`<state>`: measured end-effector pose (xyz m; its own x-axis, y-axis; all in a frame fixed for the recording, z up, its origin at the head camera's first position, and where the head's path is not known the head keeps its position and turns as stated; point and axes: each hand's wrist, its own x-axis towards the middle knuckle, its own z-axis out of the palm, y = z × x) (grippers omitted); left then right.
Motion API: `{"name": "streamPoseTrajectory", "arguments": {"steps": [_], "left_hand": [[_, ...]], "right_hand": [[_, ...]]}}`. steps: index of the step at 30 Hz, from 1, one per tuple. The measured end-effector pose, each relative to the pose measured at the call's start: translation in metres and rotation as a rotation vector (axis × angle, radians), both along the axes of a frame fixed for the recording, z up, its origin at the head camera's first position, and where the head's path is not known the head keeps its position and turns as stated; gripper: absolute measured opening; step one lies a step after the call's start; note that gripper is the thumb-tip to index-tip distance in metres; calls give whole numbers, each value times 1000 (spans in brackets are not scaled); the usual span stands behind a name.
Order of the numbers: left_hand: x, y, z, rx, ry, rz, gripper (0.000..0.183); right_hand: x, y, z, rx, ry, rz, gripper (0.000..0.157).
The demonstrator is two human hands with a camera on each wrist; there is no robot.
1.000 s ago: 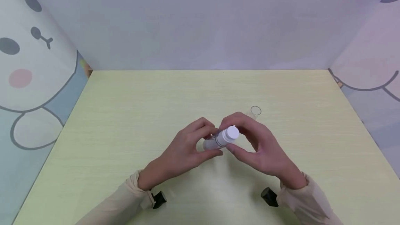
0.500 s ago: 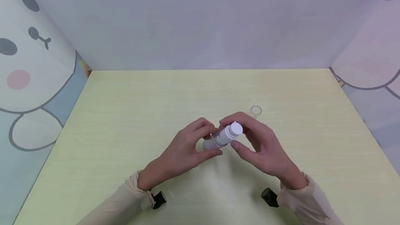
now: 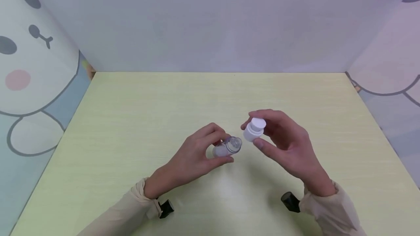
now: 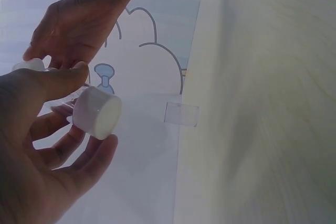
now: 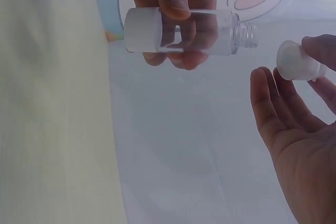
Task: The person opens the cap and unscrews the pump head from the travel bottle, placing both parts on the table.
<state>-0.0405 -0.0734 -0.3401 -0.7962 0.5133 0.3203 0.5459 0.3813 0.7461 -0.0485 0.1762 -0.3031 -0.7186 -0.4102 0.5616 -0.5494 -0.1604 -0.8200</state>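
My left hand grips a small clear bottle with a white base, thumb on one side and fingers on the other. Its threaded neck stands uncovered and points toward my right hand. Between thumb and fingers, my right hand pinches a white cap with a narrower round top. A short gap separates cap and bottle neck, plain in the right wrist view. Both are held above the table. A clear plastic cover stands on the table in the left wrist view; in the head view my right hand hides it.
A pale wood-grain table stretches beneath both hands. A plain light wall rises along its far edge, and side panels with cartoon drawings flank it. A black wrist-worn device sits at each cuff.
The white cap has come off the bottle. My right hand has moved right and away with it, now covering the clear cover in the head view. My left hand stays nearly still.
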Motion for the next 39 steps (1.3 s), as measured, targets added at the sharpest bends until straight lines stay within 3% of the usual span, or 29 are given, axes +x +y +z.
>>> {"name": "streamPoseTrajectory", "arguments": {"steps": [5, 9, 16, 23, 26, 31, 39], "left_hand": [[0, 0, -1, -1, -14, 4, 36], [0, 0, -2, 7, -25, -3, 37], [-1, 0, -2, 3, -19, 15, 37], [-3, -1, -3, 2, -15, 22, 37], [-3, -1, -4, 1, -17, 25, 37], [-3, -2, -4, 5, -20, 30, 36], [-3, -2, -4, 9, -14, 25, 36]], "right_hand": [[-6, 8, 1, -20, 35, -11, 48], [-7, 18, 1, 54, 22, -89, 54], [-6, 43, -10, 307, -18, -286, 53], [-12, 71, -24, 589, 135, -444, 50], [-14, 79, -29, 672, 211, -483, 49], [-18, 91, -40, 844, 249, -539, 48], [-33, 108, -59, 1021, 292, -521, 39]]}}
